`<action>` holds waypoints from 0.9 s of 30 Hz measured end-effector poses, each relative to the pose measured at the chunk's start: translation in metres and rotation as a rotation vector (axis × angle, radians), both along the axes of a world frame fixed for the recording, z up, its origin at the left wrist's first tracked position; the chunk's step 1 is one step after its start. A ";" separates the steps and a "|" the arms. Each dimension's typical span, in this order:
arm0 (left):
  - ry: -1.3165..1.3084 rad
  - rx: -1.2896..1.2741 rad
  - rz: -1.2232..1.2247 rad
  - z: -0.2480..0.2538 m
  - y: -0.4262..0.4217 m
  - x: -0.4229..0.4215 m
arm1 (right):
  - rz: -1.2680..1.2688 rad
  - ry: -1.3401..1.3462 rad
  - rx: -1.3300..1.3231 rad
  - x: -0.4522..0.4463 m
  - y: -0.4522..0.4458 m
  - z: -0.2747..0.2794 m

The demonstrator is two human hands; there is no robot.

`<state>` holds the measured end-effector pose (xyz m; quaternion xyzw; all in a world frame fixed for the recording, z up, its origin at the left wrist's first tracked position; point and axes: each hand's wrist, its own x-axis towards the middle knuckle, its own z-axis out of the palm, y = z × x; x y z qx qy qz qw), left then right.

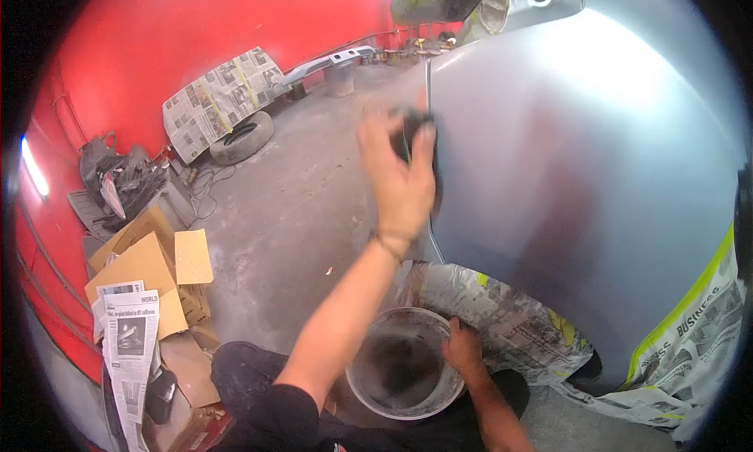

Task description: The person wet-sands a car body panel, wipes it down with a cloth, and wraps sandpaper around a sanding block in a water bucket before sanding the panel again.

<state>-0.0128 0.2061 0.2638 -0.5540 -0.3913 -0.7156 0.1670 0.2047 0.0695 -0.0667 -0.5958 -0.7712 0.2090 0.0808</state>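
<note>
My left hand [398, 165] is raised at the edge of a grey car body panel [494, 169], its fingers closed round a dark pad [409, 130]. Motion blurs the fingertips, and the pad's exact kind cannot be made out. Lower down, my right hand [463, 348] grips the right rim of a round pale bucket [362, 389] between my legs. The inside of the bucket looks dark, and its contents are unclear. Under the panel, newspaper masking [502, 318] with bits of yellow-green tape covers a rounded part close to the bucket.
Cardboard boxes [145, 267] and newspaper sheets [129, 334] lie on my left. Farther back are a tyre [243, 138], a newspaper-covered panel [223, 99] and dark car parts [118, 173] along the red wall [204, 20]. More taped newspaper [698, 318] borders the panel at right.
</note>
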 end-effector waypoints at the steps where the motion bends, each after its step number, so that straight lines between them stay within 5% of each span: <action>1: -0.005 0.018 -0.018 -0.007 -0.003 0.000 | -0.013 0.010 -0.006 0.000 0.001 -0.002; 4: -0.027 0.016 -0.053 -0.003 -0.006 -0.003 | -0.035 0.020 -0.039 0.002 -0.002 -0.008; 9: -0.107 -0.014 -0.121 0.077 0.032 -0.010 | -0.020 0.062 0.036 -0.002 -0.003 -0.001; 13: 0.017 0.059 0.011 0.015 0.005 0.002 | -0.010 0.102 0.043 -0.002 -0.001 -0.002; 18: -0.153 -0.047 -0.173 0.063 0.033 -0.015 | -0.020 0.110 0.028 -0.002 -0.006 0.011; 25: 0.009 0.008 -0.073 0.001 -0.008 -0.001 | -0.012 0.053 -0.010 0.000 0.002 -0.003; 27: 0.042 0.028 0.005 0.015 0.003 -0.008 | -0.006 -0.002 -0.058 0.003 -0.001 -0.001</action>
